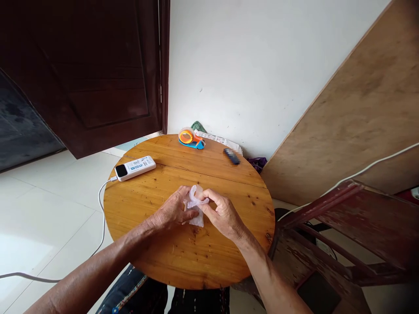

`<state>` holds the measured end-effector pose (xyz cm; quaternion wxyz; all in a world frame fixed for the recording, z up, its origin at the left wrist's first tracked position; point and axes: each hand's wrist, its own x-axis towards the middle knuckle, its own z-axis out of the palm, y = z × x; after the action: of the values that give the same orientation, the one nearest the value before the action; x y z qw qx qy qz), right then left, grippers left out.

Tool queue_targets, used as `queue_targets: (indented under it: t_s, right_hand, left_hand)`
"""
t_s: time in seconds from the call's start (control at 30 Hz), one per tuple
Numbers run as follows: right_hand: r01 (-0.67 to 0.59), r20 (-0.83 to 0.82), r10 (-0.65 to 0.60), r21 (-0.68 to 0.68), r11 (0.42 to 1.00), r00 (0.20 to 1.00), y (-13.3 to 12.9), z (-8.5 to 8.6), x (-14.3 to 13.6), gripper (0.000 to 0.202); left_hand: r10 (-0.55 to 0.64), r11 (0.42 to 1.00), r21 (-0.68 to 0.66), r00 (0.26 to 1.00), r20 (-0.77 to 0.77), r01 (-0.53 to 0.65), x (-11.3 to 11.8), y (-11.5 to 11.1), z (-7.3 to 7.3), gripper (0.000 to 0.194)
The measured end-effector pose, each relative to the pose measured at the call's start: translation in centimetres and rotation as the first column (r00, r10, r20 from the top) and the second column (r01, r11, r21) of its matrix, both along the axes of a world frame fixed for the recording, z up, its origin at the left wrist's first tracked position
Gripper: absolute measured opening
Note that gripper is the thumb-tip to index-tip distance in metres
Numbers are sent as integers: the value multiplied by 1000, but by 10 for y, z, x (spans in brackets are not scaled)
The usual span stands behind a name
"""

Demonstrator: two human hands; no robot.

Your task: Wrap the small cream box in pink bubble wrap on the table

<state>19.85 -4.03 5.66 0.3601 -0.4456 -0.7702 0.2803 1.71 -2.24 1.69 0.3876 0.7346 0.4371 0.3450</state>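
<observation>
A thin, whitish translucent plastic bag [196,219] is between my two hands, over the middle of the round wooden table [193,266]. My left hand [173,209] grips its left side, with the thumb across the front. On the right, my right hand [224,214] pinches the bag's upper edge between thumb and index finger. The top of the bag curls up in a loop between the hands. What is inside the bag, if anything, I cannot make out.
A white power bank [139,168] with a cable lies at the table's left. An orange and blue tape dispenser [191,138] and a dark, blurred object [231,156] are near the back edge. A dark red wooden chair [353,218] stands at the right.
</observation>
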Motion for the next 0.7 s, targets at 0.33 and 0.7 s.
queue_targets:
  t_s: [0.33,0.7]
  right_hand:
    - [-13,-3,14,246,969,1000,-39,-34,-1,16]
    - [8,-13,-5,312,950,1000,-41,-43,-1,19]
  left_hand:
    - [-97,982,160,995,-34,102,-14,-8,-2,26]
    - [-186,909,315,942,-279,272,-23,-14,-14,36]
